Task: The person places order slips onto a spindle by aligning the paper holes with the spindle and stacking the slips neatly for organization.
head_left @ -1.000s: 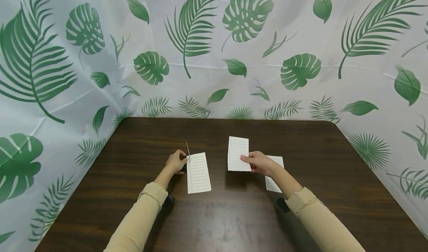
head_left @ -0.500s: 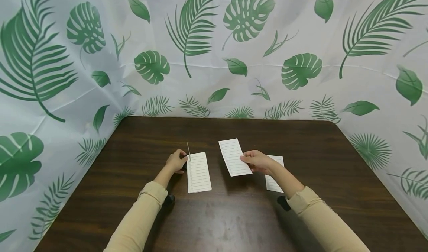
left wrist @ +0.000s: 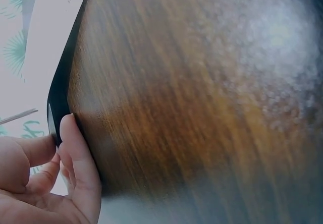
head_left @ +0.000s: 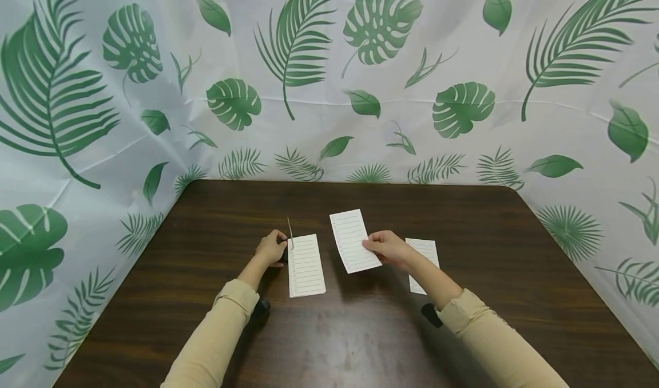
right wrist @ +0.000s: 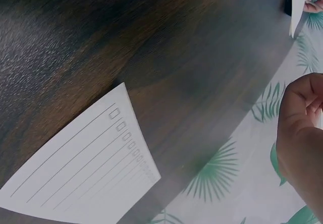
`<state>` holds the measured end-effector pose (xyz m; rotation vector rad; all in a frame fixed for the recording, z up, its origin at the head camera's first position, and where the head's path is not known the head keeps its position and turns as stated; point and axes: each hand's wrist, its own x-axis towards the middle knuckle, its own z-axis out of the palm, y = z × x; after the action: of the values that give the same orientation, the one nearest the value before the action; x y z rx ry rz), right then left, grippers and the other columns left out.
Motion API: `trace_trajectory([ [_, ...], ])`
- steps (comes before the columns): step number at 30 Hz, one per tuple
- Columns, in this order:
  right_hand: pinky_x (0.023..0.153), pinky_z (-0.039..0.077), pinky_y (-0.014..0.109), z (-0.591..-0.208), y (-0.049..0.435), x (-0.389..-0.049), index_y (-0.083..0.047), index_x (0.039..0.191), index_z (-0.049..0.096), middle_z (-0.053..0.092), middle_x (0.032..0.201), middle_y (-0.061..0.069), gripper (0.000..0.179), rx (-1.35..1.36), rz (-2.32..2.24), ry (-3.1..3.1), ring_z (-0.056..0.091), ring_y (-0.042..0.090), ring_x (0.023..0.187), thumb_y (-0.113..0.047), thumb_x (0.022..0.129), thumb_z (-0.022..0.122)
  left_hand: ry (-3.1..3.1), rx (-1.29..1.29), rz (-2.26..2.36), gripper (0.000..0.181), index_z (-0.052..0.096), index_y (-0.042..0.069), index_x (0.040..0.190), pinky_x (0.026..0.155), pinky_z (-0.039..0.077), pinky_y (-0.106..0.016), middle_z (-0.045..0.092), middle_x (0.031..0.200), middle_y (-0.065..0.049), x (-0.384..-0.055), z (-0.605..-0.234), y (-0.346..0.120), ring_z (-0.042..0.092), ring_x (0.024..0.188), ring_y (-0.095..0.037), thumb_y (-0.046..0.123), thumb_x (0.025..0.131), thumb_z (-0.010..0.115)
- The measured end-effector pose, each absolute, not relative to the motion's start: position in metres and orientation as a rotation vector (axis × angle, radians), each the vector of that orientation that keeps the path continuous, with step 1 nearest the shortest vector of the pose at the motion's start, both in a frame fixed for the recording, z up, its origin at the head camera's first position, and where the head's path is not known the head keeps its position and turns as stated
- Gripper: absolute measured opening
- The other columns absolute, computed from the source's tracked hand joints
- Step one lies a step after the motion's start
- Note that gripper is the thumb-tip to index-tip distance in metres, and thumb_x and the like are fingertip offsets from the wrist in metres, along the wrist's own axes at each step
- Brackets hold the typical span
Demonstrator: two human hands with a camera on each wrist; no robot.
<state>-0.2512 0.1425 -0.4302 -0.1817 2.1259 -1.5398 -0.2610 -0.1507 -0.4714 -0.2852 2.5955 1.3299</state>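
In the head view my left hand (head_left: 270,249) pinches a black clip (head_left: 284,254) with a thin metal handle (head_left: 290,230) standing up. The clip sits at the upper left edge of a small stack of lined checklist sheets (head_left: 306,265). My left thumb and fingers close on the black piece (left wrist: 53,123) in the left wrist view, beside the paper's edge. My right hand (head_left: 388,245) holds one checklist sheet (head_left: 352,240) by its right side, tilted above the table. Another checklist sheet (head_left: 424,249) lies partly under the right forearm; that sheet (right wrist: 86,158) shows its checkboxes in the right wrist view.
A dark wood-grain table (head_left: 334,342) carries everything. Behind and around it hangs a white curtain (head_left: 319,130) printed with green leaves. Small black devices sit at the left wrist (head_left: 259,309) and the right wrist (head_left: 431,315).
My right hand has brought its sheet leftward, closer to the stack, and the sheet has turned so its top leans left. My left hand stays in place on the clip.
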Motion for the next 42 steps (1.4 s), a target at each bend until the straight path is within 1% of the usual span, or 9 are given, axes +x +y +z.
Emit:
trace_trajectory([
  [3, 0.051, 0.042, 0.019, -0.428, 0.138, -0.249, 0.001, 0.086, 0.058, 0.053, 0.066, -0.004, 0.019, -0.155, -1.567, 2.155, 0.049, 0.007, 0.059, -0.011, 0.097, 0.050, 2.599, -0.311, 1.338, 0.017, 0.050, 0.003, 0.113, 0.049, 0.057, -0.026, 0.046, 0.124, -0.027, -0.262, -0.472, -0.149, 0.056, 0.096, -0.041, 0.010, 0.098, 0.046],
  [8, 0.048, 0.034, 0.020, -0.421, 0.129, -0.245, 0.002, 0.085, 0.056, 0.046, 0.059, -0.003, 0.020, -0.162, -1.576, 2.220, 0.041, 0.009, 0.054, -0.012, 0.097, 0.050, 2.622, -0.388, 1.348, 0.016, 0.052, 0.003, 0.110, 0.047, 0.057, -0.026, 0.050, 0.120, -0.025, -0.262, -0.472, -0.148, 0.056, 0.098, -0.040, 0.011, 0.097, 0.048],
  [13, 0.048, 0.038, 0.021, -0.415, 0.118, -0.245, 0.004, 0.087, 0.057, 0.048, 0.059, -0.003, 0.020, -0.139, -1.595, 2.254, 0.043, 0.008, 0.053, -0.013, 0.096, 0.051, 2.662, -0.407, 1.330, 0.018, 0.054, 0.002, 0.109, 0.046, 0.056, -0.025, 0.053, 0.117, -0.024, -0.262, -0.471, -0.149, 0.058, 0.093, -0.038, 0.013, 0.096, 0.048],
  [18, 0.049, 0.043, 0.020, -0.411, 0.110, -0.245, 0.006, 0.090, 0.057, 0.052, 0.062, -0.002, 0.020, -0.110, -1.642, 2.222, 0.046, 0.007, 0.054, -0.012, 0.096, 0.051, 2.666, -0.393, 1.315, 0.017, 0.053, 0.001, 0.108, 0.047, 0.057, -0.026, 0.053, 0.116, -0.024, -0.261, -0.471, -0.150, 0.057, 0.098, -0.040, 0.012, 0.096, 0.048],
  [23, 0.047, 0.038, 0.019, -0.410, 0.104, -0.242, 0.005, 0.087, 0.057, 0.050, 0.060, -0.003, 0.019, -0.127, -1.649, 2.225, 0.043, 0.007, 0.052, -0.011, 0.096, 0.051, 2.646, -0.417, 1.322, 0.016, 0.053, 0.001, 0.108, 0.048, 0.057, -0.026, 0.053, 0.117, -0.024, -0.258, -0.471, -0.148, 0.054, 0.104, -0.042, 0.012, 0.096, 0.049],
  [30, 0.048, 0.037, 0.021, -0.407, 0.097, -0.240, 0.003, 0.083, 0.056, 0.047, 0.059, -0.002, 0.020, -0.173, -1.646, 2.229, 0.042, 0.010, 0.053, -0.011, 0.096, 0.051, 2.653, -0.420, 1.317, 0.018, 0.054, 0.000, 0.109, 0.048, 0.057, -0.026, 0.053, 0.118, -0.025, -0.257, -0.471, -0.145, 0.054, 0.104, -0.042, 0.012, 0.096, 0.048],
  [34, 0.049, 0.038, 0.022, -0.405, 0.091, -0.239, 0.005, 0.085, 0.056, 0.050, 0.061, -0.001, 0.019, -0.181, -1.662, 2.214, 0.043, 0.009, 0.053, -0.010, 0.095, 0.051, 2.611, -0.426, 1.365, 0.018, 0.053, 0.000, 0.109, 0.050, 0.058, -0.027, 0.053, 0.116, -0.025, -0.258, -0.471, -0.146, 0.057, 0.094, -0.038, 0.011, 0.096, 0.049],
  [39, 0.051, 0.041, 0.023, -0.403, 0.083, -0.238, 0.007, 0.088, 0.058, 0.054, 0.064, -0.001, 0.020, -0.170, -1.664, 2.217, 0.047, 0.009, 0.054, -0.011, 0.095, 0.052, 2.511, -0.425, 1.422, 0.019, 0.052, 0.000, 0.109, 0.053, 0.058, -0.027, 0.051, 0.108, -0.021, -0.257, -0.465, -0.152, 0.051, 0.071, -0.021, 0.013, 0.096, 0.050],
  [42, 0.051, 0.042, 0.024, -0.402, 0.079, -0.238, 0.006, 0.087, 0.058, 0.054, 0.064, -0.001, 0.020, -0.167, -1.658, 2.223, 0.047, 0.009, 0.054, -0.011, 0.095, 0.052, 2.483, -0.424, 1.436, 0.020, 0.053, -0.001, 0.108, 0.054, 0.058, -0.027, 0.050, 0.111, -0.022, -0.256, -0.459, -0.158, 0.051, 0.069, -0.019, 0.015, 0.096, 0.051],
])
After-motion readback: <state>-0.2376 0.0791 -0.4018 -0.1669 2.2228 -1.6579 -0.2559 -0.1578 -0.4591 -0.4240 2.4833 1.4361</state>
